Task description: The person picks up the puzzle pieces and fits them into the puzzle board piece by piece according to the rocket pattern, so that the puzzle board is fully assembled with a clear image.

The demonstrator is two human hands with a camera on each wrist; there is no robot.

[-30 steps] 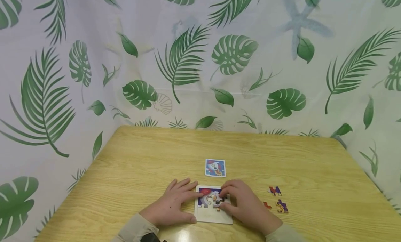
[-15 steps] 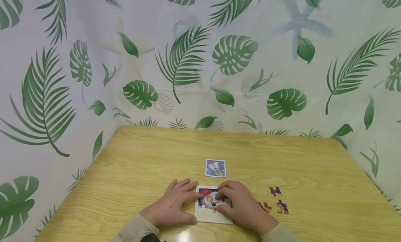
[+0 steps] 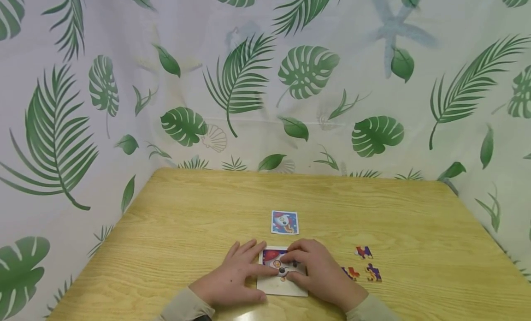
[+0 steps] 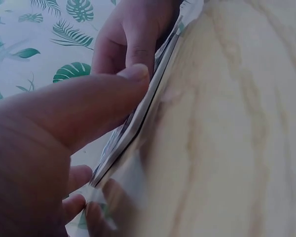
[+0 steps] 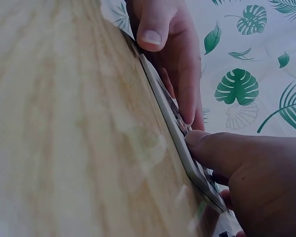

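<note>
"Looking down from the head, where is everything?"

"The puzzle board lies near, around the middle of the surface. A picture card sits just past its far side, and loose pieces lie off to the right. I can't count those surely; the right hand blocks some."

"And the fingers?"

"The right ones are curled, thumb and forefinger set narrowly about a piece in the middle of the board. The left hand is spread wide, its forefinger laid straight over the puzzle, right beside that piece."

"From the left wrist?"

"The puzzle board shows edge-on. A big left digit, the thumb I think, hides much of it, so I can't judge the fit. Two left fingertips show by a corner."

"Steadying it, then?"

"I'd say so, and wisely: brace the board, press lightly, and don't let neighbouring pieces lift."

"And the right wrist?"

"The right thumb's tip is at the board, all but meeting the left forefinger. I'd line up the tabs, push straight down, then feel along the joint. A sideways shove could ride one piece over another."
</note>
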